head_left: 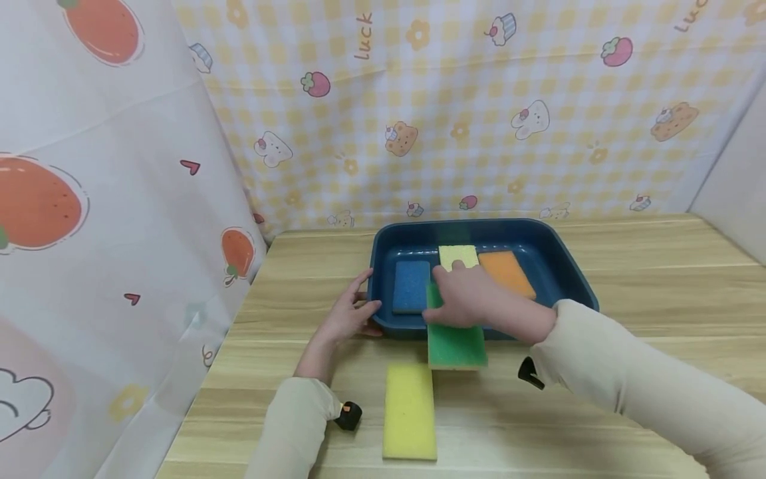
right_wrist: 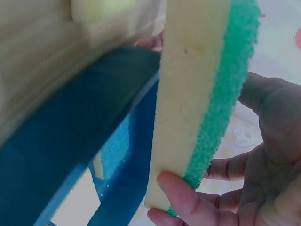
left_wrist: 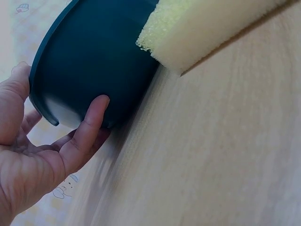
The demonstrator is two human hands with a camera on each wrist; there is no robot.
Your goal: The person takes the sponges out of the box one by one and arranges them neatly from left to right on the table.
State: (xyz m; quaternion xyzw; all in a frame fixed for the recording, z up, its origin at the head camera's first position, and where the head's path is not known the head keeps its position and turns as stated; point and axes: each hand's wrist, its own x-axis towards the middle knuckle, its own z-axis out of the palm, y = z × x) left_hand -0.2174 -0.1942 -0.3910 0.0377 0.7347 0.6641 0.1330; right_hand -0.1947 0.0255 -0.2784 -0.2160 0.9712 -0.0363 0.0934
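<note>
My right hand [head_left: 463, 293] grips a green-topped sponge [head_left: 457, 349] with a pale body by its far end, tilted over the front rim of a dark blue tray [head_left: 574, 273]. In the right wrist view, the fingers [right_wrist: 181, 193] pinch the sponge [right_wrist: 188, 94] across its pale and green layers. My left hand [head_left: 347, 313] holds the tray's left front corner, thumb and fingers spread about its outer wall [left_wrist: 94, 61]. Inside the tray lie a blue sponge [head_left: 411, 286], a pale yellow sponge [head_left: 457, 253], partly hidden by my right hand, and an orange sponge [head_left: 509, 271].
A yellow sponge [head_left: 409, 412] lies flat on the wood-grain table [head_left: 299, 286], in front of the tray. Printed cloth [head_left: 461, 133] hangs behind the table, with another cloth [head_left: 120, 199] at the left. A pale panel [head_left: 736, 179] stands at the right.
</note>
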